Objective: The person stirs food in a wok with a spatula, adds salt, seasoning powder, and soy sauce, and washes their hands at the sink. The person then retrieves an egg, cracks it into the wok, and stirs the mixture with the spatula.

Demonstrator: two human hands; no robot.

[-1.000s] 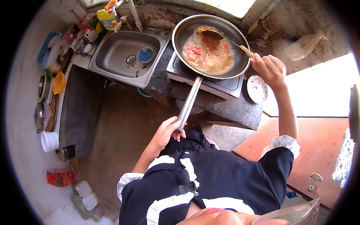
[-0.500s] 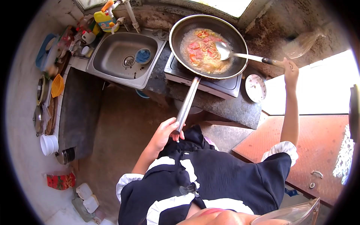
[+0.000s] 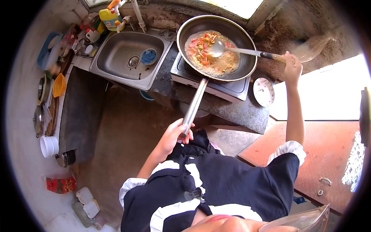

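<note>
My left hand (image 3: 172, 136) is closed round the end of the long metal handle of a deep pan (image 3: 247, 48), which sits on the stove (image 3: 210, 87). My right hand (image 3: 292, 69) grips the wooden end of a metal ladle (image 3: 247, 51). The ladle's bowl rests in the soupy food (image 3: 205, 58), where red pieces, yellowish strands and liquid show. A patterned white plate (image 3: 263, 92) with a few specks on it stands on the counter just right of the stove.
Left of the stove is a steel sink (image 3: 116, 58) holding a small bowl with a blue cloth (image 3: 148, 56). A yellow bottle (image 3: 110, 19) stands behind it. Bottles, lids and a white tub (image 3: 49, 146) line the left side. A reddish cabinet (image 3: 309, 154) is at right.
My right hand has moved left with the ladle, whose bowl has shifted left through the food. More red and yellow pieces show round it. My left hand keeps its hold on the handle.
</note>
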